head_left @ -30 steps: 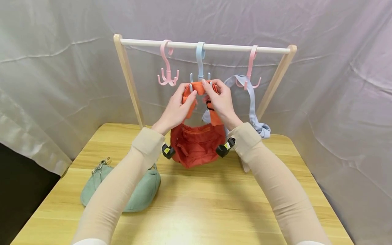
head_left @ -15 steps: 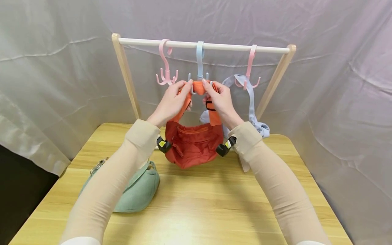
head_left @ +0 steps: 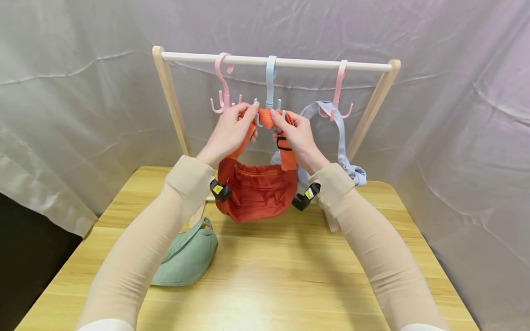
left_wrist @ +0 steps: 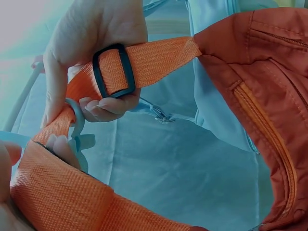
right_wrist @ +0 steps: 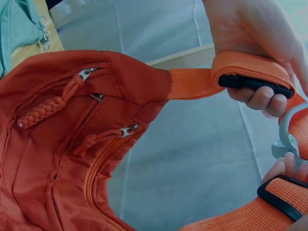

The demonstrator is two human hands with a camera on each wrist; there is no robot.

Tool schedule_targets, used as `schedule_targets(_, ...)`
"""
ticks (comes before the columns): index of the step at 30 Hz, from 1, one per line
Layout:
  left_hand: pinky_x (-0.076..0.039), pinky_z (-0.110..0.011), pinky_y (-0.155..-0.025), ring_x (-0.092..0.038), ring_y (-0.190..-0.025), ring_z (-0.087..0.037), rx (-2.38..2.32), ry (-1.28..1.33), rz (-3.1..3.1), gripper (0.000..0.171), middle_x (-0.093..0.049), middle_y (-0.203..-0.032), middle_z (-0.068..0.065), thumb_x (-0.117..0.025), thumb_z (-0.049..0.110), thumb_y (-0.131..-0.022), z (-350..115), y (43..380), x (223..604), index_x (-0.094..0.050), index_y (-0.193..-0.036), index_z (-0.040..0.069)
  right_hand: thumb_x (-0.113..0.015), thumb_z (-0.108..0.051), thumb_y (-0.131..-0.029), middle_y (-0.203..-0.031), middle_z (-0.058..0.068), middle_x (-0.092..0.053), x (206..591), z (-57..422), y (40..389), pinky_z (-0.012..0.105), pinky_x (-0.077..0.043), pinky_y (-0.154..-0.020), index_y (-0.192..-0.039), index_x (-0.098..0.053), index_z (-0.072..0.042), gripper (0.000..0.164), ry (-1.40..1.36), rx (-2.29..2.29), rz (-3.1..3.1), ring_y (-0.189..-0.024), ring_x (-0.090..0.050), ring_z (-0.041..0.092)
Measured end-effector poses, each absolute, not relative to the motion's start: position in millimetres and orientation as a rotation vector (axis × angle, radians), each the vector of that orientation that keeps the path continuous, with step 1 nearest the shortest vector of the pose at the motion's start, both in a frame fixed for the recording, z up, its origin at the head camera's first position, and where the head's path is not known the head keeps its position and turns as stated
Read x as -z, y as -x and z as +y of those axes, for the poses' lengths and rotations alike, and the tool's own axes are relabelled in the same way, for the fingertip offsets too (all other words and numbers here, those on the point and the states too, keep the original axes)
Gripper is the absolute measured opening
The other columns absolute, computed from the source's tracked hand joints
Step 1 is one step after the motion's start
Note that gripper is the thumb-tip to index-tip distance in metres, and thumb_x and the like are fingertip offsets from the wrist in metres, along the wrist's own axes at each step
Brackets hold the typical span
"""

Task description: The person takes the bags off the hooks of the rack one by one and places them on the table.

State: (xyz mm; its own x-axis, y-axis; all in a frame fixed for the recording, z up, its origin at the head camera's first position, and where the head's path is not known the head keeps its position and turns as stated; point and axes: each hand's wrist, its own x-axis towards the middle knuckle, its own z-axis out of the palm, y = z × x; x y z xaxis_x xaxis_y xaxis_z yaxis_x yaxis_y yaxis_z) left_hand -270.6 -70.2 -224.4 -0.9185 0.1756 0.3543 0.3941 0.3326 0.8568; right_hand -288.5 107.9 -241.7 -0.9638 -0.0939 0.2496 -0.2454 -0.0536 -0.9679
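A rust-red waist bag [head_left: 256, 191] hangs from its orange strap [head_left: 266, 118] in front of the light blue hook hanger [head_left: 270, 82]. My left hand [head_left: 229, 131] grips the strap on the left, where it is folded over a black buckle [right_wrist: 252, 84] in the right wrist view. My right hand [head_left: 300, 138] pinches the strap on the right, beside a black slider [left_wrist: 114, 71]. Between the hands the strap lies over prongs of the blue hanger, one showing as a curved prong [left_wrist: 74, 115] in the left wrist view. The bag's underside is above the table.
The hanger hangs on a white rail [head_left: 306, 63] with wooden posts. Pink hook hangers [head_left: 225, 85] hang either side; the right one carries a pale blue bag's strap [head_left: 340, 133]. A green bag [head_left: 186, 257] lies on the wooden table [head_left: 256, 276], partly behind my left arm.
My left hand has shifted left and up along the strap, its thumb now beside the left prong. The red bag has swung left and slightly up. My right hand has barely moved.
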Motion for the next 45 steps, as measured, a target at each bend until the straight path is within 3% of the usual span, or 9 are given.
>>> schedule_targets(3, -0.051, -0.03, -0.064, -0.065, -0.07, -0.028, 1.61, 0.522, -2.386, 0.039, -0.062, -0.074, -0.005, -0.047, 0.046, -0.105, -71, 270, 223, -0.065, -0.11, 0.011, -0.068, -0.027, -0.097, -0.057, -0.004, -0.056, 241, 108, 288, 0.02, -0.048, -0.054, -0.086, -0.069, -0.014, 0.017, -0.375, -2.186, -2.094, -0.053, -0.056, 0.01)
schedule_targets(12, -0.041, -0.028, -0.048, -0.056, -0.057, -0.018, 1.545, 0.49, -2.395, 0.033, -0.062, -0.076, -0.01, -0.057, 0.042, -0.102, -71, 267, 219, -0.06, -0.123, 0.016, -0.069, -0.025, -0.096, -0.058, -0.005, -0.057, 240, 110, 287, 0.02, -0.044, -0.054, -0.09, -0.069, -0.013, 0.014, -0.375, -2.185, -2.124, -0.055, -0.055, 0.009)
schedule_targets(21, -0.053, -0.024, -0.068, -0.065, -0.075, -0.021, 1.438, 0.533, -2.4, 0.036, -0.069, -0.105, -0.008, -0.064, 0.033, -0.099, -70, 268, 216, -0.059, -0.128, 0.012, -0.069, -0.023, -0.096, -0.058, -0.005, -0.057, 240, 113, 286, 0.021, -0.043, -0.054, -0.085, -0.071, -0.014, 0.014, -0.403, -2.172, -2.127, -0.055, -0.054, 0.009)
schedule_targets(25, -0.052, -0.025, -0.07, -0.065, -0.08, -0.021, 1.378, 0.554, -2.376, 0.035, -0.069, -0.113, -0.008, -0.066, 0.027, -0.098, -70, 266, 216, -0.058, -0.128, 0.01, -0.07, -0.024, -0.095, -0.058, -0.005, -0.058, 241, 115, 286, 0.021, -0.043, -0.053, -0.084, -0.071, -0.014, 0.015, -0.403, -2.14, -2.151, -0.056, -0.055, 0.009)
schedule_targets(32, -0.051, -0.03, -0.08, -0.066, -0.091, -0.02, 1.192, 0.569, -2.296, 0.034, -0.072, -0.115, -0.01, -0.07, 0.023, -0.096, -66, 265, 217, -0.062, -0.124, 0.008, -0.071, -0.026, -0.094, -0.059, -0.005, -0.059, 239, 118, 285, 0.021, -0.044, -0.052, -0.084, -0.072, -0.015, 0.015, -0.402, -2.076, -2.203, -0.056, -0.055, 0.009)
schedule_targets(45, -0.053, -0.034, -0.083, -0.064, -0.095, -0.021, 1.212, 0.622, -2.256, 0.027, -0.07, -0.116, -0.01, -0.068, 0.014, -0.095, -66, 262, 223, -0.062, -0.121, 0.009, -0.069, -0.021, -0.096, -0.06, -0.004, -0.055, 240, 121, 285, 0.02, -0.04, -0.05, -0.085, -0.065, -0.012, 0.014, -0.509, -1.888, -2.242, -0.056, -0.051, 0.009)
